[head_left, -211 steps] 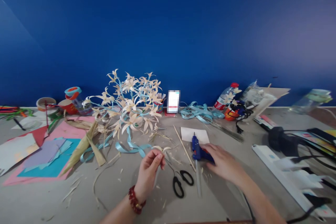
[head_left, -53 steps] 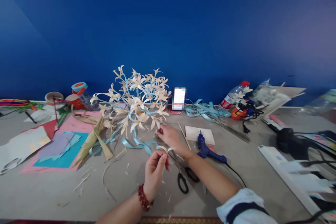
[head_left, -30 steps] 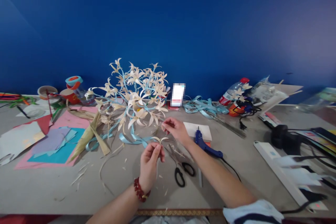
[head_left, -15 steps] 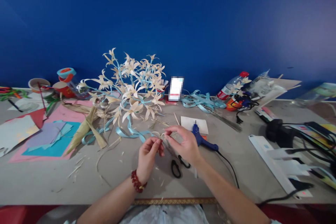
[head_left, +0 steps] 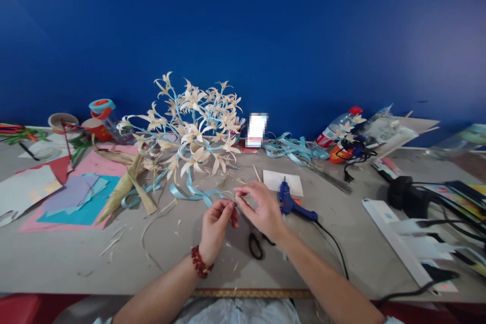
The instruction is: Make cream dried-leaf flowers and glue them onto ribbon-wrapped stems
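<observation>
The right hand [head_left: 262,210] has moved from the glue gun [head_left: 295,206] to just beside the left hand [head_left: 215,224].

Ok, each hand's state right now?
Left hand: closed, pinching a small pale petal piece.
Right hand: curled at the same piece; whether it grips can't be told.

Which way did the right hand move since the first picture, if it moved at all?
Yes, left. Against the white card, the right hand was by the front-right corner; now it's by the front-left corner, next to the left hand.
</observation>
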### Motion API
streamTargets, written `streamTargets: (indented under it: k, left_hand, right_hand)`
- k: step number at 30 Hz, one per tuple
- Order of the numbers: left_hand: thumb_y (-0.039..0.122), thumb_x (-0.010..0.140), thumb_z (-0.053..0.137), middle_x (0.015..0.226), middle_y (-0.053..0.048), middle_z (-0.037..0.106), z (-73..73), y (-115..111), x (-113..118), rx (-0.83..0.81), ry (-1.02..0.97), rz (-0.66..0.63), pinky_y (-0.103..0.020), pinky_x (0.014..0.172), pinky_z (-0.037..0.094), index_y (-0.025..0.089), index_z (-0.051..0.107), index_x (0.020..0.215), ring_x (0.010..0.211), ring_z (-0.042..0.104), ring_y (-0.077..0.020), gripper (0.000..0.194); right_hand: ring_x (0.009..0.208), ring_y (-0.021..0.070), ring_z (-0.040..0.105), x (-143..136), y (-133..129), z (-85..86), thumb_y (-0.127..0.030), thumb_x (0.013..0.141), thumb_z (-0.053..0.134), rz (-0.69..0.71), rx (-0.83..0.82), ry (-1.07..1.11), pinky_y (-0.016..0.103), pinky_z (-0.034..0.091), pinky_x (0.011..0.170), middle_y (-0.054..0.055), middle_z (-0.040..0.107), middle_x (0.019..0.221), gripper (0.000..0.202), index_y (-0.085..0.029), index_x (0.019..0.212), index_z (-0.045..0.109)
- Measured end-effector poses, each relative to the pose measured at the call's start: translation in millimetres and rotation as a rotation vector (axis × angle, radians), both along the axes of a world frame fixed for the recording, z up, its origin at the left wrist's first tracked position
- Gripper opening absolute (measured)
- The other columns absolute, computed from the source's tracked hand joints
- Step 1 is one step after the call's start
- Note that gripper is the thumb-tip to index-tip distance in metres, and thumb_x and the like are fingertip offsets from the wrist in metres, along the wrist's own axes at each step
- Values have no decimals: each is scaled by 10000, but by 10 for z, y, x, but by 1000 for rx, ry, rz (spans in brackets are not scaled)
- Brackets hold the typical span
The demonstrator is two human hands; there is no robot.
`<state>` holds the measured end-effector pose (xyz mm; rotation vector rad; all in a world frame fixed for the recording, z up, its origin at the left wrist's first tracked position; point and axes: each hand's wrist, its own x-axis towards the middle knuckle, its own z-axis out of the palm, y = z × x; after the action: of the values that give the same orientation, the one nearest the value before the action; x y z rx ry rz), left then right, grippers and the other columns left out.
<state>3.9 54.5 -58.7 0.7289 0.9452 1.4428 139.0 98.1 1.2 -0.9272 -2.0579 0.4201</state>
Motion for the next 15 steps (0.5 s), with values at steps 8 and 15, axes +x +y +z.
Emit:
streamTargets:
  k: [8,15]
  left_hand:
    - [351,815,687,586,31,604,2,0,-2,-2,18,4,-206,467,442,154,623,776,458,535,-85,211]
    - [367,805,691,585,30,593,8,4,0,-4,28,8,-210,465,440,155,619,765,461,524,-89,228]
  right_hand:
    - [872,216,618,-6,10,-47,-149,896,565,2,62,-43,382,470,850,29,702,896,161,-243,1017,615]
    - [876,216,620,-26,16,-65,-138,894,559,-27,105,-76,383,472,872,30,709,903,165,-237,1014,612]
